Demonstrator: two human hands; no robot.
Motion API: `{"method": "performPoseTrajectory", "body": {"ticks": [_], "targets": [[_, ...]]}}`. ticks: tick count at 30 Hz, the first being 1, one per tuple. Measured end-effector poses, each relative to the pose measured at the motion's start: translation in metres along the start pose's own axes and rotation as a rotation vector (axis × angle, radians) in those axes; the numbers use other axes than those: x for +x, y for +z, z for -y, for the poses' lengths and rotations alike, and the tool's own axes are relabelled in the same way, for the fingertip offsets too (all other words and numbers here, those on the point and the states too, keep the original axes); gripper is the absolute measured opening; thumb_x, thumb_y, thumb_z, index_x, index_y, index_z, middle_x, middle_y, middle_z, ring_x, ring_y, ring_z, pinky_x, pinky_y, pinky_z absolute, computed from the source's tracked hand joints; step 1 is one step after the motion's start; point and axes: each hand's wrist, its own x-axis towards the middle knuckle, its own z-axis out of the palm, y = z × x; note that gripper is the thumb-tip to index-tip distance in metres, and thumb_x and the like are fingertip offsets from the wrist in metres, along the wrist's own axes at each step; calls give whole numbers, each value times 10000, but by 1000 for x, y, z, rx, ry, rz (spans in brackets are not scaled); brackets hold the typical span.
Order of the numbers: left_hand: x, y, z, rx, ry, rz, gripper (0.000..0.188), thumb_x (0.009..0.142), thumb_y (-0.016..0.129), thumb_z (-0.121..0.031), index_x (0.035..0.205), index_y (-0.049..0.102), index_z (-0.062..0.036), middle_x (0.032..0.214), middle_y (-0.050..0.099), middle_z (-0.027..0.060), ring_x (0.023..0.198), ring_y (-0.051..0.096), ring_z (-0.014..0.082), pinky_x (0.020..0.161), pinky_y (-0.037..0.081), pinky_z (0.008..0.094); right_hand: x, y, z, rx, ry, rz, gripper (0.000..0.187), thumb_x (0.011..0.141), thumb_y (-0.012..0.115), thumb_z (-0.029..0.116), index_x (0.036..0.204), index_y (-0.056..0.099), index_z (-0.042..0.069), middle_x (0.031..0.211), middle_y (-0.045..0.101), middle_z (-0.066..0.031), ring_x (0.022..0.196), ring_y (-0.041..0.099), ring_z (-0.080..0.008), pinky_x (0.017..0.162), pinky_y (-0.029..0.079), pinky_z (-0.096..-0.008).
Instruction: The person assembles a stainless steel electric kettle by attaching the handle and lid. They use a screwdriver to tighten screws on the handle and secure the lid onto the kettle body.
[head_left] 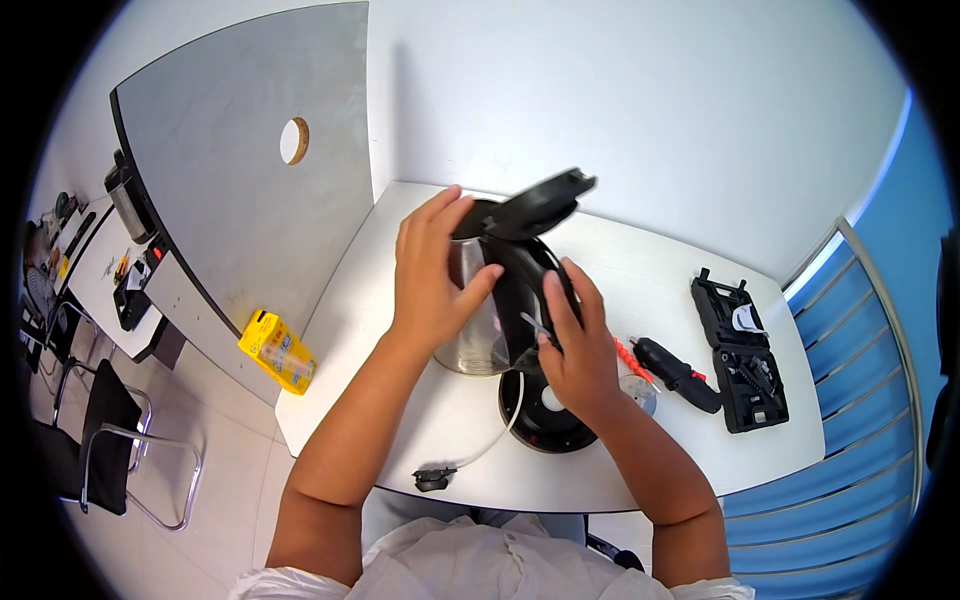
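An electric kettle (468,345) with a shiny see-through or metal body is held tilted above the white table, its black lid (545,207) raised. My left hand (432,265) grips its upper side, thumb reaching across toward the black handle strip. My right hand (580,345) is closed around the handle on the other side. A thin pale strip shows by the right thumb; whether it belongs to the kettle I cannot tell. Below lies the round black kettle base (568,432), and a white cord runs left to a small black part (434,479).
To the right lie a black cordless screwdriver (675,374), a red flexible shaft (633,362), a clear round dish (638,393) and an open black tool case (752,390). A yellow package (277,352) stands by the grey partition (230,150). Another person sits far left, beyond chairs.
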Motion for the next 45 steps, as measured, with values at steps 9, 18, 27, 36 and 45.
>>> {"method": "performPoseTrajectory", "body": {"ticks": [9,18,27,36,45], "targets": [[-10,-6,41,-427,277,23,1084,779,763,-416,1504,-19,-221,1540,113,247,1277,436,370,1042,388,490,7,11,36,-193,-81,10,686,685,633,-67,1341,512,96,1355,438,-224,813,609,-311,664,555,-361],[23,-23,0,-518,-97,-154,810,814,698,-296,1457,275,-44,1405,403,191,1139,537,255,1001,421,372,-8,20,33,-215,-199,-70,637,722,650,-43,1335,526,78,1340,430,-261,721,578,-265,612,534,-325],[22,-37,18,-141,-305,-115,482,867,590,-159,1321,480,-38,1370,479,136,1272,453,247,1059,351,391,-15,27,31,-211,-257,-132,592,772,650,10,1345,519,78,1359,407,-257,678,535,-222,582,511,-304],[7,-47,-4,36,249,358,578,602,588,-106,1179,622,-128,1334,549,90,1308,434,310,1103,238,523,-23,33,30,-257,-267,-189,533,815,629,54,1337,526,87,1326,472,-273,624,506,-171,535,469,-249],[-3,-37,-3,189,267,293,500,682,694,-212,1167,597,-143,1283,584,57,1300,447,294,1110,212,520,-24,30,34,-198,-267,-157,509,815,640,73,1316,551,99,1346,457,-276,648,527,-173,552,475,-256]]}}
